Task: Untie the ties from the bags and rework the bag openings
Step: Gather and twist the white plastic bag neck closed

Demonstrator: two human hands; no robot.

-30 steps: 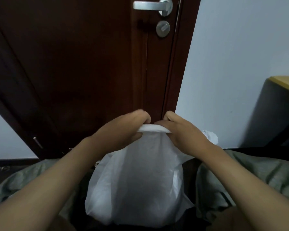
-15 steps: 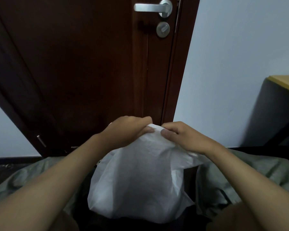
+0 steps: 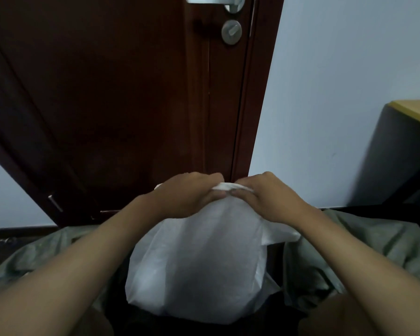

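Two hands, left hand (image 3: 187, 196) and right hand (image 3: 264, 196), pinching upright white bag (image 3: 199, 263) top, opening upward.

The white bag (image 3: 199, 263) has its gathered mouth buried between the left hand (image 3: 187, 197) and right hand (image 3: 264, 197), so no tie can be made out there. The door handle (image 3: 211, 1) at twelve o'clock is cut by the top edge. At three o'clock the desk (image 3: 417, 112) runs off the right edge.
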